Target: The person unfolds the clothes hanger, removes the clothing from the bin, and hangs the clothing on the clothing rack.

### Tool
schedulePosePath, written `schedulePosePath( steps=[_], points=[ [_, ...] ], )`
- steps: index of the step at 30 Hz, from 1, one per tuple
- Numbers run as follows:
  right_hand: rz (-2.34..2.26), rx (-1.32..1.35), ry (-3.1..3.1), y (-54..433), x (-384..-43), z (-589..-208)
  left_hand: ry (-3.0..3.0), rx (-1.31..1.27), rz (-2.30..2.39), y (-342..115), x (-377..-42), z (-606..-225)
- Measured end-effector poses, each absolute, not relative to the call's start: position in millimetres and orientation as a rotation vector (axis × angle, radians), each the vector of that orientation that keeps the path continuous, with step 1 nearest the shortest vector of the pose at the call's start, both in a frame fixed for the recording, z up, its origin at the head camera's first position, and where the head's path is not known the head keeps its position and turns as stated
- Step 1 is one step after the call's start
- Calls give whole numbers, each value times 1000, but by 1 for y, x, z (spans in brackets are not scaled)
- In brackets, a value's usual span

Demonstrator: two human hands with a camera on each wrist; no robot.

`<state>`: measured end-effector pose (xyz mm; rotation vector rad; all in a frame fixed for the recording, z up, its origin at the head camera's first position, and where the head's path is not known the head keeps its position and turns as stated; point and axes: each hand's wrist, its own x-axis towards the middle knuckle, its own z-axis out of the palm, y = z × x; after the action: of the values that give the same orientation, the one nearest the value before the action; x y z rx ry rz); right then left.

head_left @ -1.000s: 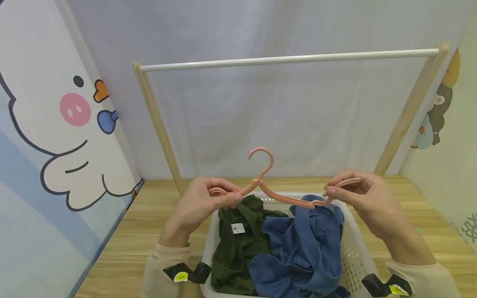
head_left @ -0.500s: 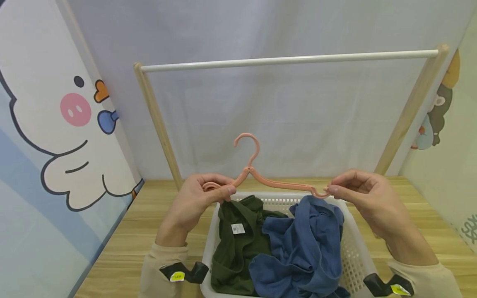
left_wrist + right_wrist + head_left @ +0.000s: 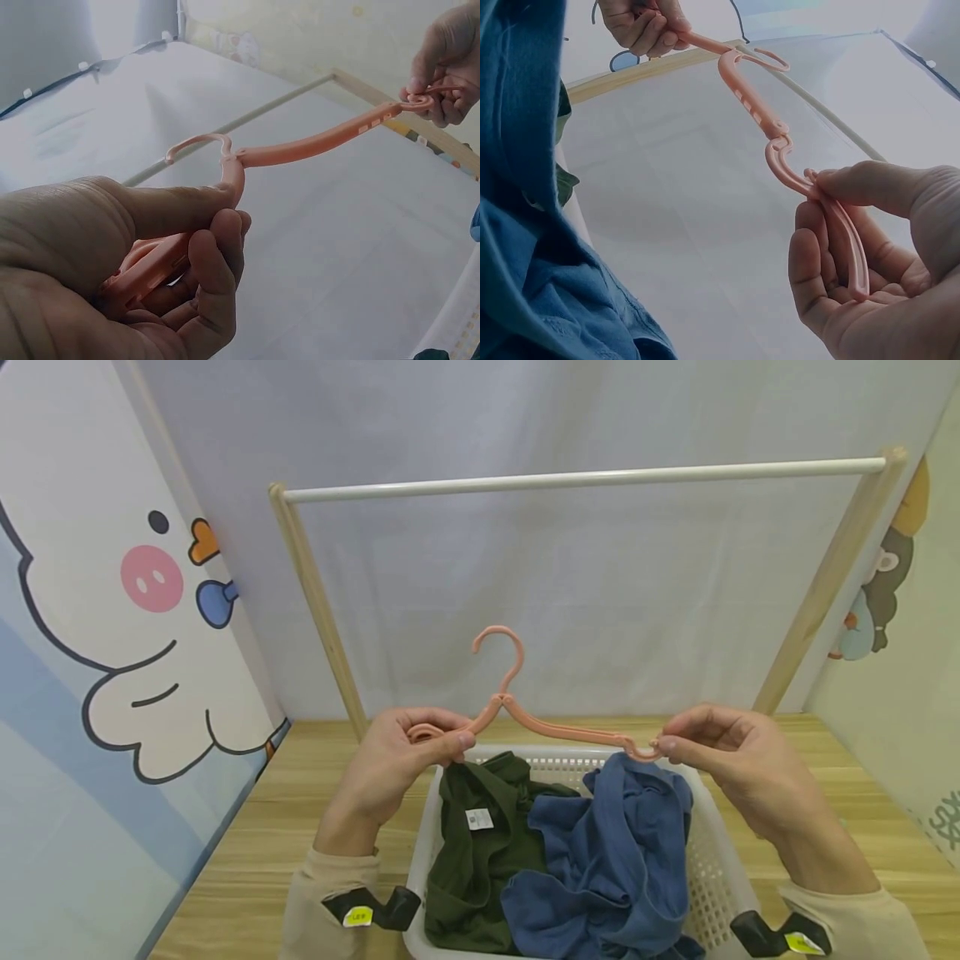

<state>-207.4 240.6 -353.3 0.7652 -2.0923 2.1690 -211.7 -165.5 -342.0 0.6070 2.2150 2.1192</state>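
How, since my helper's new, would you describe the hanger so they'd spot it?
Find the white rail between wooden posts. Below it, between left hand and right hand, is the hanger. Its coral colour and hook distinguish it from the green garment and blue garment in the basket.

I count my two bare hands (image 3: 384, 768) (image 3: 750, 768), one salmon-pink plastic hanger (image 3: 555, 728), one crumpled dark-green garment (image 3: 483, 868), one crumpled blue garment (image 3: 600, 843), one white perforated plastic basket (image 3: 711, 868), two wooden posts (image 3: 318, 610) (image 3: 825, 591) and one white rail (image 3: 585, 482).
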Motion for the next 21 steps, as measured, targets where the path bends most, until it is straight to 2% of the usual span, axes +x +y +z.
schedulePosePath(
  steps=[12, 21],
  points=[
    [2171, 746, -2109, 241, -207, -353, 2208, 601, 2148, -164, -211, -342],
    [2135, 730, -2157, 246, -207, -352, 2178, 700, 2058, -164, -210, -341]
  ],
)
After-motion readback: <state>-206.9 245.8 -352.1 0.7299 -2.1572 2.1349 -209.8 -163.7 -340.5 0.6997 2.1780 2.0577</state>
